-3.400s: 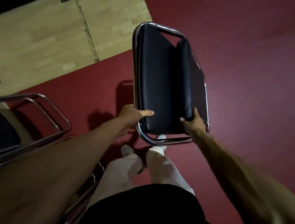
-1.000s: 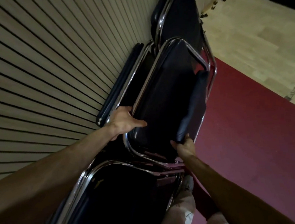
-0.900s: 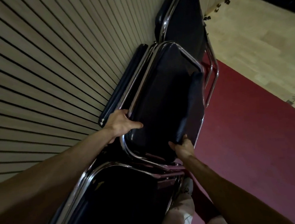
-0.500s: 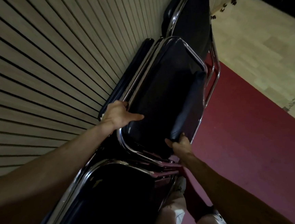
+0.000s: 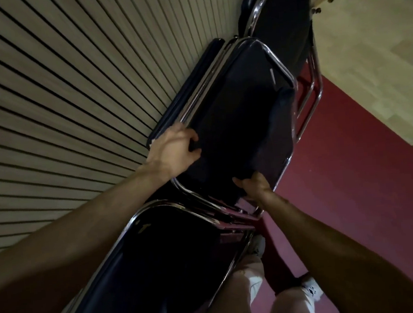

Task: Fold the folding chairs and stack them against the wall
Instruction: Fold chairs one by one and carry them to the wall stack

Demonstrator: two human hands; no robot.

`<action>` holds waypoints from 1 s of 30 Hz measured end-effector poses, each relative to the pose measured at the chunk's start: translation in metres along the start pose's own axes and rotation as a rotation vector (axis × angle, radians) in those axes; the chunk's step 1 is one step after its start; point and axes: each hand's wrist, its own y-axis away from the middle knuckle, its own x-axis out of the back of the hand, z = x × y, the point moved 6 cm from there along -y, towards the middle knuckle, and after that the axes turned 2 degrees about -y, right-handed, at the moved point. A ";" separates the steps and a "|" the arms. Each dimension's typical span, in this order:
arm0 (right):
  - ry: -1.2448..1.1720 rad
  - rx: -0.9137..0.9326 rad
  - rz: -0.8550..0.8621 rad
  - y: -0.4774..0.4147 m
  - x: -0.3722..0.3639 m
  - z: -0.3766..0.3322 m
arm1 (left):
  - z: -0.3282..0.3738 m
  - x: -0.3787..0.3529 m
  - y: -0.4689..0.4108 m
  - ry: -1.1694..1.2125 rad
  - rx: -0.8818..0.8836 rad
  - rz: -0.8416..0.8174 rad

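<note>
Head: left hand (image 5: 174,148), right hand (image 5: 255,185) grip folded black chrome-framed chair (image 5: 235,128) against stacked chairs (image 5: 186,92).

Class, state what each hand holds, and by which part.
The folded chair: the left hand grips its wall-side frame edge, the right hand its near end.

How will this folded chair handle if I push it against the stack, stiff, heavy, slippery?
Probably stiff: the folded chair has a chrome tube frame that should not flex. Likely fairly heavy, since left hand and right hand both grip it. Polished tubing may slip against the chair by the wall.
</note>
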 end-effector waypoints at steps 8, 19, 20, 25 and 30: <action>-0.042 0.085 0.128 0.053 0.087 0.011 | 0.074 -0.023 0.001 0.310 -0.137 0.033; -0.160 0.205 0.459 0.203 0.271 0.082 | 0.324 -0.063 0.071 0.532 -0.458 -0.225; -0.168 0.212 0.480 0.220 0.289 0.099 | 0.351 -0.069 0.084 0.517 -0.477 -0.251; -0.260 0.195 0.589 0.305 0.369 0.201 | 0.465 -0.094 0.150 0.505 -0.521 -0.328; -0.454 0.153 0.821 0.424 0.451 0.337 | 0.617 -0.119 0.260 0.520 -0.645 -0.485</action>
